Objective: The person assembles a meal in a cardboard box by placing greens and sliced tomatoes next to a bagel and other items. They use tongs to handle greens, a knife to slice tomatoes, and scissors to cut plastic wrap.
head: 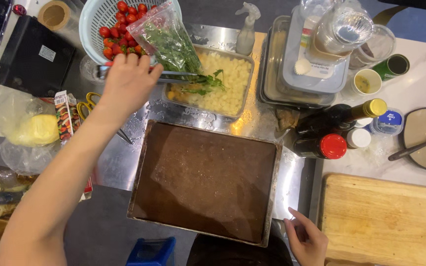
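While left hand [126, 81] pinches tongs [173, 75] gripping herb sprig [205, 83] over pan of diced potato [223, 83], right hand [305, 239] rests spread on desk beside brown slab tray [204, 181]; slab bare, garnish not on yet

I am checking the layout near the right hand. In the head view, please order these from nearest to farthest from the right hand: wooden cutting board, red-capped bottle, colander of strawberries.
From the right hand, at the bottom edge:
1. Wooden cutting board, just to its right.
2. Red-capped bottle, lying above it.
3. Colander of strawberries, far off at the top left.
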